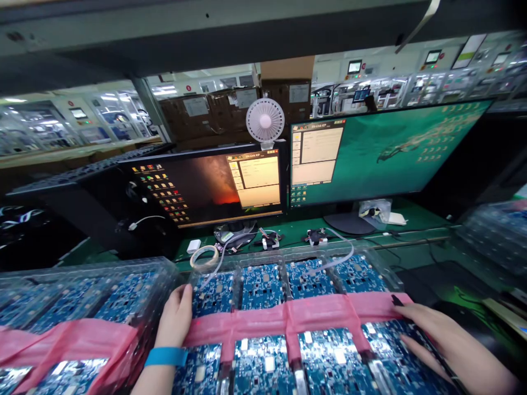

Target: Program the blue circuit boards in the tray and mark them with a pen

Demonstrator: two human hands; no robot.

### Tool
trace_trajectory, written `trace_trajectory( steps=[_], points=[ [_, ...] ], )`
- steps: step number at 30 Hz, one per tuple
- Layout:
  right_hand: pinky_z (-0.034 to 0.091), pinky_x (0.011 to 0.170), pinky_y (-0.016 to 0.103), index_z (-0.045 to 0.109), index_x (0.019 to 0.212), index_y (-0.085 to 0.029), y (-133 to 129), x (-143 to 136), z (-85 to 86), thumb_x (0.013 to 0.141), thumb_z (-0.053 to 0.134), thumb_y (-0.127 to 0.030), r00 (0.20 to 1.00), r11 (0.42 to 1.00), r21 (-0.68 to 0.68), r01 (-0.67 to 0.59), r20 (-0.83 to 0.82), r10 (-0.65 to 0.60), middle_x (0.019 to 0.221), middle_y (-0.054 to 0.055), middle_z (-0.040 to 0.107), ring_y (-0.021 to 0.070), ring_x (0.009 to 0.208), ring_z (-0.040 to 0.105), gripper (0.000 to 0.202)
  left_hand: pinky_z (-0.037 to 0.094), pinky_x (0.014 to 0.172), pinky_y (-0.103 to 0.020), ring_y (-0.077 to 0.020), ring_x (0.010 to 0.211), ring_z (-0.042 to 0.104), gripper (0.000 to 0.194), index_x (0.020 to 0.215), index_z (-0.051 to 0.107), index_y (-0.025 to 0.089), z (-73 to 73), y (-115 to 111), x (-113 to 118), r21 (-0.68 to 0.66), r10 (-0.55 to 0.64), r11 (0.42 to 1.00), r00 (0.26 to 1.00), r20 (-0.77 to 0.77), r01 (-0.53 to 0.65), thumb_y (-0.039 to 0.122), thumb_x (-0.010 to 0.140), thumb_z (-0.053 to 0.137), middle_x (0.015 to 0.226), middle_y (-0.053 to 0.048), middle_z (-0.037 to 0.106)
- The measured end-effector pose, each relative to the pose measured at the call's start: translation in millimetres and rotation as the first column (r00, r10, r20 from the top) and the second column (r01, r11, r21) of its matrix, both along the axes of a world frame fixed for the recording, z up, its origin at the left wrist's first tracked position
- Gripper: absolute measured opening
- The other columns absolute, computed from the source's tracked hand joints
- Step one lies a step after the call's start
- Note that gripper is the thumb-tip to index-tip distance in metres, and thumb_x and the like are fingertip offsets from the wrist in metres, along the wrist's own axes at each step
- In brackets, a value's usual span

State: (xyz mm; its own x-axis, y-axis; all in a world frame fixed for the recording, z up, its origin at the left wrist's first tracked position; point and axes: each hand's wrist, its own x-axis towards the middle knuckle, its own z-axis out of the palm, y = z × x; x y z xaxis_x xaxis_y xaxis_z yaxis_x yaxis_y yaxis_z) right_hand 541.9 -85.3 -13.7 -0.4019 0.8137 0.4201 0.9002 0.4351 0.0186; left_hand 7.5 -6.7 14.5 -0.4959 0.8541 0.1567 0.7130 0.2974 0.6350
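Note:
A clear plastic tray (325,251) holds several blue circuit boards (263,285) in two rows, with pink wrap (259,325) lying across and between them. My left hand (177,312), with a blue band on the wrist, is at the tray's left edge; its fingers are curled against the side and partly hidden. At the right end of the pink wrap is my right hand (436,334), fingers apart, the tips by the wrap and the boards. A small dark thing shows at its upper fingertip, too blurred to make out.
Another tray of boards (123,296) with pink wrap stands on the left. Behind are two monitors (214,186), a small white fan (265,120) and a tape roll (204,257). Cables cross the tray's back edge. A dark mouse (461,318) lies near my right hand.

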Motion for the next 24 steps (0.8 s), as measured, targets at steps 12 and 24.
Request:
trace_trajectory(
  steps=[12,24],
  points=[
    [0.051,0.073,0.033,0.053,0.107,-0.019,-0.8,-2.6,2.5,0.073,0.052,-0.039,1.000,0.999,-0.031,0.009,-0.012,-0.010,0.104,0.008,0.058,0.0224,0.091,0.057,0.039,0.037,0.089,-0.035,-0.0253,0.102,0.048,0.052,0.100,0.050,0.010,-1.5,1.4,-1.4,-0.020,-0.009,1.000,1.000,-0.018,0.008,0.050,0.074,0.030,0.103,-0.014,0.055],
    [0.050,0.075,0.032,0.053,0.106,-0.019,0.2,-4.7,6.6,0.075,0.051,-0.038,0.999,0.998,-0.056,0.000,-0.039,-0.002,0.103,0.008,0.058,0.0217,0.091,0.056,0.036,0.040,0.086,-0.033,-0.0243,0.099,0.051,0.046,0.097,0.053,0.012,2.6,0.5,0.5,0.005,-0.008,1.000,1.000,-0.009,0.008,0.046,0.073,0.034,0.100,-0.012,0.057]
  ],
)
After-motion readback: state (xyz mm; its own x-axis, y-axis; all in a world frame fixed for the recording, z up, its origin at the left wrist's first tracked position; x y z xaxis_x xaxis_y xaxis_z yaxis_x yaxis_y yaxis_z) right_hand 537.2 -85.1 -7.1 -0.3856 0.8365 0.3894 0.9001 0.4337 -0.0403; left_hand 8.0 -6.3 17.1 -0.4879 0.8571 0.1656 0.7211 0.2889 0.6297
